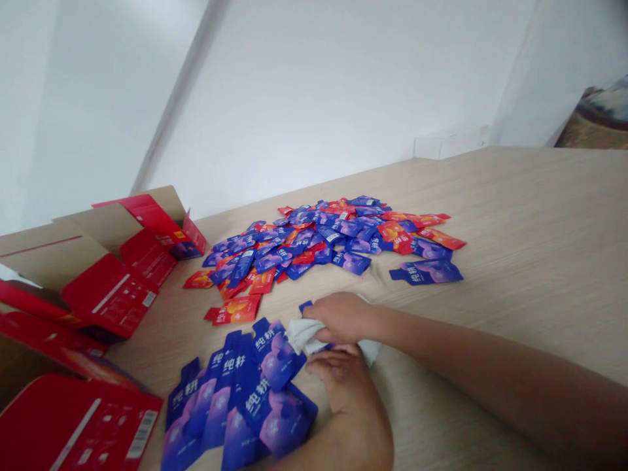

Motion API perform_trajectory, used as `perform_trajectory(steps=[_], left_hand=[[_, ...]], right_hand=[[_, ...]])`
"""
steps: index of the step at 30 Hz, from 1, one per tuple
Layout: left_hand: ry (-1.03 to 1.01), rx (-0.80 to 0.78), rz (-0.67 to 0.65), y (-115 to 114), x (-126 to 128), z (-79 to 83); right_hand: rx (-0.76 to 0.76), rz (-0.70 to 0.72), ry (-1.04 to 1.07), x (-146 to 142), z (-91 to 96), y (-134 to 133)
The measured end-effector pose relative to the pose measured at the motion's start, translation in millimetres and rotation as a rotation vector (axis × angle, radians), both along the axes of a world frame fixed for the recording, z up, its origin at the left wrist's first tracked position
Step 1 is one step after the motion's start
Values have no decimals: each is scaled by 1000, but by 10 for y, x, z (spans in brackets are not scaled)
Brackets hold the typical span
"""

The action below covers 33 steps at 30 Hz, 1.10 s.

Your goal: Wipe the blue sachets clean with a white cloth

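My right hand point(343, 317) is closed on a white cloth point(300, 335), pressing it down over a blue sachet whose corner point(306, 305) sticks out above the fingers. Just below it, my left hand point(343, 386) is curled with its fingertips at the same sachet and cloth; most of that sachet is hidden. Left of my hands lies a fanned row of blue sachets point(235, 399) with white characters. A loose pile of blue and red sachets point(333, 239) is spread on the wooden table point(515, 261) beyond my hands.
Open red cardboard boxes point(112, 288) with raised flaps stand at the left edge, and another red box point(73, 425) sits at the lower left. A single blue sachet point(426, 271) lies right of the pile. A white wall rises behind the table.
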<state>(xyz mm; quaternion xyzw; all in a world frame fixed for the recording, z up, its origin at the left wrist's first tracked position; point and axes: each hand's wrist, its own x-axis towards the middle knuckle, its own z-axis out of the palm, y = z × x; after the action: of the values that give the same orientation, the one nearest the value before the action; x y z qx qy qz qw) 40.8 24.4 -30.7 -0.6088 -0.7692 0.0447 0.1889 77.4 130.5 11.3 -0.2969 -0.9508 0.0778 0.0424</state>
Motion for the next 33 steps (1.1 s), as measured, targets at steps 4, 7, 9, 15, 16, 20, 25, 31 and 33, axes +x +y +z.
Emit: perform_trajectory(steps=[4,7,9,15,16,20,25,31,33], left_hand=[[4,17,3,-7,2,4],[-1,18,4,0,-5,1],[-5,12,2,5,-8,-4],[-22,-6,-7,6,-8,6],[-27,-6,-9,4,-8,9],[-53,-3,-14,2,-6,9],[-65,5,-10,22,-10,-22],[-100,40,-9,10,-11,-12],[-125,53,-10,12,-12,-12]], right_hand=[[2,-46,9,37,0,48],[55,-53,31,65,45,44],[83,-25,55,61,63,18],[26,47,20,15,10,-6],[22,25,11,18,10,3],[32,-19,14,36,77,-3],[6,51,55,1,83,-51],[28,-60,24,54,11,77],[51,-74,59,68,49,70]])
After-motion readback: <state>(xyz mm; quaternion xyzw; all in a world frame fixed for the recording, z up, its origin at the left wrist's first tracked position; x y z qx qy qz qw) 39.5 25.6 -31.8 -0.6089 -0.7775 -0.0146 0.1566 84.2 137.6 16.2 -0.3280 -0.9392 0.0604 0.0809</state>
